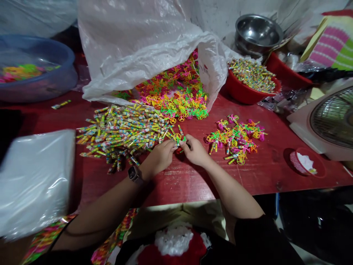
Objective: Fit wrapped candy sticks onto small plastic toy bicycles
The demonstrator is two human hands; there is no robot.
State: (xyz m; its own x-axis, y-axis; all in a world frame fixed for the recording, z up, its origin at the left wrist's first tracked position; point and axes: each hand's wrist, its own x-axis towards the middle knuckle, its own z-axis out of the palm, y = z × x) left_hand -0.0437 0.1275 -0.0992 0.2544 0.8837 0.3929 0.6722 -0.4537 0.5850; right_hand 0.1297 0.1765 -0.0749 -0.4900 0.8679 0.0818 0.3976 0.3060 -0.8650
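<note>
My left hand [163, 156], with a watch on its wrist, and my right hand [196, 150] meet over the front middle of the red table. Both are closed, fingertips pinching a small green and yellow plastic toy [177, 137] with a wheel-like ring. A striped wrapped candy tube [180, 129] shows just beyond the fingers; whether it is attached to the toy I cannot tell. Left of my hands spreads a large pile of wrapped candy tubes [121, 129]. To the right lies a smaller pile of neon toys with candy tubes among them [235, 138].
An open white plastic bag [143, 40] spills neon toys [179, 103] behind my hands. At the right stand a red bowl of candies [239, 90], a fan [335, 114] and a small red basket [296, 162]. Leftward are a blue basin [64, 66] and stacked clear bags [41, 173].
</note>
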